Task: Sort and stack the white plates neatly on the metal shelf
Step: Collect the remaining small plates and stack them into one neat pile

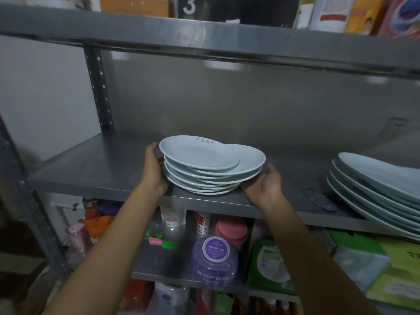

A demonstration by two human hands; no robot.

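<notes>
Both-sided hold: left hand (154, 171) pressed on plate stack (211, 169), right hand (263, 185) cupped open at its rim | stack near metal shelf (95, 169) front edge, top plates offset | risk: sliding off | second stack (377, 189) right.

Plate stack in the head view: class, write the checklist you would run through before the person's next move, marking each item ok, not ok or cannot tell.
1. Left hand against the plate stack: ok, it presses the left side.
2. Right hand against the stack: cannot tell, it sits by the lower right edge, open, contact unclear.
3. Plates aligned: not ok, the top plate sits shifted left of those under it.
4. Stack resting on the metal shelf: ok.
5. Second stack apart from this one: ok, a bare gap lies between.
6. Dark object beside that second stack: cannot tell what it is.
</notes>
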